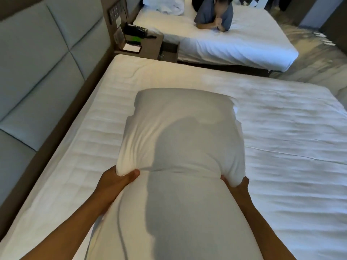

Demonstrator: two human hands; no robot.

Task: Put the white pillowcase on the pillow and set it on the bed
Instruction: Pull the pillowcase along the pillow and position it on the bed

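Observation:
A white pillow point(169, 218) lies lengthwise on the near bed point(78, 147), pointing away from me. The white pillowcase point(180, 132) covers its far half, with the bunched open edge across the middle. My left hand point(116, 181) pinches the left corner of that edge, thumb on top. Over on the other side, my right hand point(236, 184) grips the right corner, mostly hidden under the fabric. The near half of the pillow is bare. My shadow falls along the pillow.
A padded grey headboard point(37, 72) runs along the left. A nightstand point(142, 45) with a black phone point(135, 30) stands between the beds. A person point(214, 17) leans on the far bed point(234, 45). Patterned carpet point(315, 59) lies at right.

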